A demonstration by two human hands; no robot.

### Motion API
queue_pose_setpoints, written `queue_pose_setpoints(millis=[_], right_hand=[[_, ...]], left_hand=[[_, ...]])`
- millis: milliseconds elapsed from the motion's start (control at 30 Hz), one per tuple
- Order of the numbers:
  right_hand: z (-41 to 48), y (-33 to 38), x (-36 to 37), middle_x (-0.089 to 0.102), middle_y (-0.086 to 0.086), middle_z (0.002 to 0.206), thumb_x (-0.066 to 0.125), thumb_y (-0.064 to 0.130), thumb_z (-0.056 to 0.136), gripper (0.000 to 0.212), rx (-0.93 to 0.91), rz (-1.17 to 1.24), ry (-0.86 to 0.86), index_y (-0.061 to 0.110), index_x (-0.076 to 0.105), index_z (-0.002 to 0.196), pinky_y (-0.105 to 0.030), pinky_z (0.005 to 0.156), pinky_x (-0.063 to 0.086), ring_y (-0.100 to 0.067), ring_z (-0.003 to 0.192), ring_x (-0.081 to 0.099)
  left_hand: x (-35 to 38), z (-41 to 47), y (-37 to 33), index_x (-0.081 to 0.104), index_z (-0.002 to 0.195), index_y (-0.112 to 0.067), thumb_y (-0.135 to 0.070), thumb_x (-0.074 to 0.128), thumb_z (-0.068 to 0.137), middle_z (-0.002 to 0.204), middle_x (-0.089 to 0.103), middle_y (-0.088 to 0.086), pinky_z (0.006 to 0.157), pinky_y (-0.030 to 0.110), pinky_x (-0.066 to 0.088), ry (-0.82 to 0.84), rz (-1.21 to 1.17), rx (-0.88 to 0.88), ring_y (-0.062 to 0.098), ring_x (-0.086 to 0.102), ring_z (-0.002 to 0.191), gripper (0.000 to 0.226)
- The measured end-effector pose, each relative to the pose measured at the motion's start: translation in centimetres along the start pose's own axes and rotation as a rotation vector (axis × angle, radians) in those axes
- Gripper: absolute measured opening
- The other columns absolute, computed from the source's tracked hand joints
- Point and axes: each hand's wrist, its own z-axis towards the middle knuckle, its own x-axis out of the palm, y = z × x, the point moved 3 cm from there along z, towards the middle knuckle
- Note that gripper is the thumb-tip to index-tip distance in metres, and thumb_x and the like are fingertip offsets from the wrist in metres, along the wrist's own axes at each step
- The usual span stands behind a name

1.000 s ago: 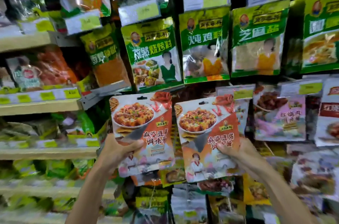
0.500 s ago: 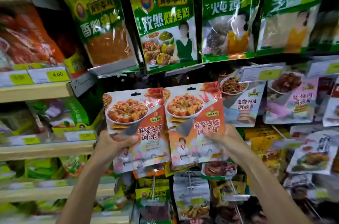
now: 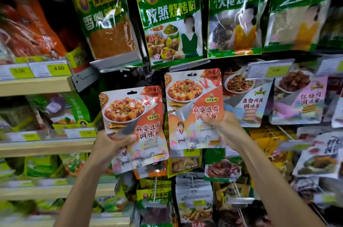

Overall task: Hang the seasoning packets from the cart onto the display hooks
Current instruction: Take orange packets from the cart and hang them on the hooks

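My left grip (image 3: 111, 145) is closed on the lower left edge of the left seasoning packet (image 3: 133, 113). The thumb lies across the front face, and the other fingers are behind the packet, out of view. My right grip (image 3: 227, 130) is closed on the lower right part of the right seasoning packet (image 3: 193, 100). The thumb presses on the printed text, and the fingers are hidden behind.

Both packets carry the same orange-and-white print with a tofu dish. I hold both up in front of the hook display.

1. The left packet sits lower and tilts slightly. Its hang slot (image 3: 132, 93) is open, with only a dark gap behind it.
2. The right packet sits higher and upright, just beside the left one. Its hang hole (image 3: 192, 74) lies directly below a clear tag holder (image 3: 189, 66). I cannot tell whether a hook passes through the hole.

A row of green packets (image 3: 170, 13) hangs above. A white packet with a noodle dish (image 3: 246, 100) hangs just right of the right packet. A yellow price label (image 3: 190, 150) shows below the right packet's bottom edge. To the left, a wooden shelf (image 3: 35, 85) carries bagged goods and a label reading 4.00 (image 3: 58, 68).
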Motion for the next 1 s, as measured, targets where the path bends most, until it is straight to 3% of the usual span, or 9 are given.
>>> queue_pose_setpoints(millis=[200, 367, 567, 833, 1000], right_hand=[[1.0, -0.6, 0.2, 0.073, -0.007, 0.107, 0.069, 0.015, 0.085, 0.021, 0.033, 0.034, -0.040, 0.009, 0.065, 0.105, -0.040, 0.091, 0.053, -0.022, 0.100, 0.069], [3.6, -0.7, 0.5, 0.071, -0.006, 0.107, 0.069, 0.014, 0.086, 0.017, 0.045, -0.003, -0.114, 0.012, 0.064, 0.102, -0.032, 0.080, 0.055, -0.016, 0.093, 0.068], [7.2, -1.3, 1.1, 0.067, -0.014, 0.117, 0.067, 0.007, 0.088, 0.027, 0.032, -0.038, -0.265, 0.001, 0.062, 0.114, -0.041, 0.095, 0.051, -0.026, 0.105, 0.064], [9.9, -2.0, 1.4, 0.066, -0.018, 0.116, 0.069, 0.014, 0.087, 0.024, 0.050, -0.102, -0.386, 0.003, 0.062, 0.107, -0.049, 0.099, 0.048, -0.035, 0.108, 0.062], [8.8, -2.6, 1.6, 0.065, -0.017, 0.120, 0.061, 0.022, 0.094, 0.032, 0.000, -0.151, -0.333, 0.003, 0.060, 0.120, -0.035, 0.087, 0.047, -0.028, 0.106, 0.060]], left_hand=[[0.1, 0.5, 0.0, 0.076, 0.075, -0.008, -0.017, 0.083, 0.051, 0.080, 0.075, 0.012, 0.057, 0.023, 0.056, -0.011, -0.059, -0.022, 0.025, 0.073, 0.073, 0.027], [0.9, 0.7, -0.3, 0.072, 0.088, -0.004, -0.014, 0.081, 0.055, 0.085, 0.075, 0.011, 0.061, 0.026, 0.058, -0.007, -0.083, 0.000, 0.024, 0.073, 0.077, 0.036], [2.4, 1.0, -0.6, 0.072, 0.076, -0.005, -0.001, 0.078, 0.067, 0.077, 0.075, 0.011, 0.057, 0.025, 0.057, -0.009, -0.088, -0.026, 0.023, 0.072, 0.069, 0.012], [3.6, 1.3, -0.8, 0.071, 0.079, -0.003, 0.002, 0.076, 0.069, 0.081, 0.074, 0.015, 0.063, 0.031, 0.060, 0.016, -0.134, -0.030, 0.027, 0.072, 0.073, 0.013], [3.8, 0.2, -0.3, 0.070, 0.084, 0.002, -0.006, 0.078, 0.060, 0.080, 0.075, 0.013, 0.059, 0.025, 0.056, 0.053, -0.129, -0.048, 0.024, 0.073, 0.071, 0.027]])
